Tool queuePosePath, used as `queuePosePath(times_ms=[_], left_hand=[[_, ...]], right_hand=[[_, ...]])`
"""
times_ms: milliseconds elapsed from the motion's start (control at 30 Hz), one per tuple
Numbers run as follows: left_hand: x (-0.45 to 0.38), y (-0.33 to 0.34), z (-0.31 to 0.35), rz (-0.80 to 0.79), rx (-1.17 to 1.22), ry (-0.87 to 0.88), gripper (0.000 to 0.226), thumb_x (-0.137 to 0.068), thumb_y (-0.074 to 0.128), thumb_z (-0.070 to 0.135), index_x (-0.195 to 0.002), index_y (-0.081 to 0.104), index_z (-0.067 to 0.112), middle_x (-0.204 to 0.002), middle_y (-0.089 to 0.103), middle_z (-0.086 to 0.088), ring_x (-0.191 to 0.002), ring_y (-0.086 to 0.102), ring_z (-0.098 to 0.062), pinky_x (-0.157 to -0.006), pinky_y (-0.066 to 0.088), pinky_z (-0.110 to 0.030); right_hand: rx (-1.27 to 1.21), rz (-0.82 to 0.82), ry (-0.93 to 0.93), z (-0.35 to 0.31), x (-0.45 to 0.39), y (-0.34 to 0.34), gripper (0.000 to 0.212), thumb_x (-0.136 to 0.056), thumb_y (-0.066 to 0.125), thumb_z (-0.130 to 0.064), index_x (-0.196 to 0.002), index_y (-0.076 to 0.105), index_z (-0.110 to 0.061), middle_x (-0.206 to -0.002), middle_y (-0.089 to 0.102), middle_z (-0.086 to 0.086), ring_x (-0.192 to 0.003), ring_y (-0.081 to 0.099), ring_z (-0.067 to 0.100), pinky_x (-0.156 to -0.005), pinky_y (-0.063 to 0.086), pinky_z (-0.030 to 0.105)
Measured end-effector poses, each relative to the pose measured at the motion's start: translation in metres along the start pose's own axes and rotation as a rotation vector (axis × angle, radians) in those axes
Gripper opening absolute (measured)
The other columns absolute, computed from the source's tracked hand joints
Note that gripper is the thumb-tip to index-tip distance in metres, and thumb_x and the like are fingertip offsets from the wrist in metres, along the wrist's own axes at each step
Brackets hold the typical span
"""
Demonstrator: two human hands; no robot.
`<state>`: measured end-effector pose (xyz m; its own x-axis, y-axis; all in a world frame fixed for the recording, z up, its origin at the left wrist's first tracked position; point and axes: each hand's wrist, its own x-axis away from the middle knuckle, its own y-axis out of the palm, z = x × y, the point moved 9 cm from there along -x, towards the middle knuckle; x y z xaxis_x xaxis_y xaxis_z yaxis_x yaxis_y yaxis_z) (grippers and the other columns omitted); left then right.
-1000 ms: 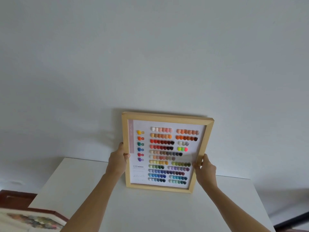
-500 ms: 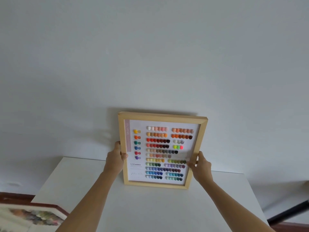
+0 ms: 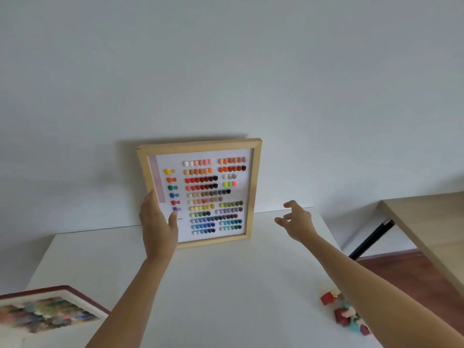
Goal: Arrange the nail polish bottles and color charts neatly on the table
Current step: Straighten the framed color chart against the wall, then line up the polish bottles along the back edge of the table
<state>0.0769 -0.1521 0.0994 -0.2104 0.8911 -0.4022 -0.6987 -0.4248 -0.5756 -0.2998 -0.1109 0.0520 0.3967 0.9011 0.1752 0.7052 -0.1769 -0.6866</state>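
Note:
A light wooden framed color chart (image 3: 216, 194) with rows of coloured nail swatches stands upright at the back of the white table (image 3: 226, 285), leaning on the wall. My left hand (image 3: 158, 227) grips its lower left edge, thumb over the front. My right hand (image 3: 296, 221) hovers open to the right of the frame, fingers curled, touching nothing. A second chart with a dark red frame (image 3: 47, 311) lies flat at the near left. Several small nail polish bottles (image 3: 344, 312), red and teal, sit clustered at the near right, partly hidden by my right forearm.
A plain white wall (image 3: 226, 71) rises directly behind the table. To the right stands a light wooden table (image 3: 426, 229) with a black leg, and reddish-brown floor shows between the two tables.
My right hand has let go of the frame's right edge and drawn away to the right. The view has shifted, bringing the bottles and the wooden table into sight.

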Motion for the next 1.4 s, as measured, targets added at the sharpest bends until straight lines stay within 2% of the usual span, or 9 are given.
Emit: queuePosePath(times_ms=[67,233,433,700,900,967,1133,1233,1400], left_hand=[[0.016,0.007,0.018,-0.016,0.037,0.099,0.067,-0.085,0.066,0.012,-0.139,0.028,0.017,-0.14,0.043,-0.012,-0.129,0.043,-0.027,-0.089,0.054,-0.046],[0.052,0.05,0.051,-0.186,0.114,0.236,0.056,-0.087,0.065,0.015,-0.136,0.038,0.014,-0.139,0.048,-0.013,-0.128,0.045,-0.027,-0.093,0.053,-0.044],[0.113,0.115,0.089,-0.449,0.152,0.339,0.05,-0.09,0.062,0.018,-0.135,0.042,0.01,-0.136,0.052,-0.014,-0.128,0.048,-0.028,-0.103,0.047,-0.041],[0.207,0.185,0.125,-0.777,0.187,0.349,0.043,-0.089,0.062,0.015,-0.13,0.05,0.015,-0.129,0.059,-0.003,-0.119,0.055,-0.018,-0.102,0.045,-0.031],[0.256,0.241,0.153,-0.899,0.106,0.267,0.036,-0.087,0.065,0.019,-0.123,0.057,0.019,-0.121,0.065,0.002,-0.108,0.061,-0.012,-0.09,0.043,-0.018],[0.275,0.26,0.165,-0.952,0.069,0.245,0.037,-0.087,0.065,0.021,-0.123,0.057,0.02,-0.121,0.064,0.002,-0.107,0.061,-0.012,-0.089,0.045,-0.02],[0.305,0.292,0.188,-0.99,-0.049,0.204,0.037,-0.084,0.067,0.019,-0.12,0.058,0.019,-0.113,0.066,-0.002,-0.092,0.063,-0.016,-0.082,0.052,-0.026],[0.309,0.303,0.195,-0.974,-0.103,0.182,0.028,-0.084,0.067,0.016,-0.112,0.062,0.016,-0.105,0.067,-0.006,-0.09,0.064,-0.023,-0.083,0.055,-0.034],[0.303,0.31,0.19,-0.924,-0.146,0.153,0.014,-0.085,0.062,0.006,-0.099,0.065,0.008,-0.095,0.068,-0.01,-0.089,0.062,-0.025,-0.081,0.053,-0.033]], right_hand=[[-0.002,0.01,0.028,0.015,0.012,-0.015,0.04,-0.085,0.068,-0.022,-0.12,0.05,-0.012,-0.106,0.065,0.015,-0.082,0.056,0.023,-0.054,0.041,0.024],[0.028,0.045,0.079,0.053,0.044,-0.053,0.029,-0.085,0.067,-0.018,-0.111,0.057,-0.01,-0.097,0.069,0.012,-0.08,0.06,0.024,-0.062,0.046,0.029],[0.117,0.081,0.137,0.109,0.085,-0.101,0.016,-0.086,0.065,-0.013,-0.101,0.062,-0.012,-0.091,0.069,0.012,-0.072,0.064,0.024,-0.054,0.047,0.024],[0.166,0.078,0.206,0.201,0.117,-0.145,0.015,-0.087,0.059,-0.008,-0.098,0.069,-0.013,-0.087,0.072,0.004,-0.083,0.066,0.017,-0.077,0.053,0.029],[0.169,-0.042,0.147,0.243,0.093,-0.139,0.015,-0.086,0.062,-0.009,-0.101,0.068,-0.012,-0.093,0.071,0.005,-0.089,0.065,0.017,-0.08,0.051,0.027],[0.169,-0.09,0.107,0.247,0.082,-0.131,0.019,-0.085,0.065,-0.011,-0.105,0.066,-0.01,-0.096,0.071,0.007,-0.087,0.064,0.017,-0.075,0.048,0.021],[0.174,-0.218,0.024,0.247,0.059,-0.104,0.032,-0.084,0.068,-0.014,-0.115,0.061,-0.01,-0.106,0.064,0.011,-0.094,0.063,0.024,-0.075,0.052,0.026],[0.236,-0.271,-0.03,0.244,0.047,-0.092,0.028,-0.086,0.066,-0.013,-0.113,0.061,-0.009,-0.11,0.062,0.012,-0.098,0.061,0.024,-0.081,0.051,0.028],[0.336,-0.317,-0.089,0.243,0.032,-0.08,0.018,-0.09,0.057,-0.01,-0.106,0.063,-0.006,-0.107,0.067,0.014,-0.096,0.062,0.029,-0.089,0.051,0.035]])
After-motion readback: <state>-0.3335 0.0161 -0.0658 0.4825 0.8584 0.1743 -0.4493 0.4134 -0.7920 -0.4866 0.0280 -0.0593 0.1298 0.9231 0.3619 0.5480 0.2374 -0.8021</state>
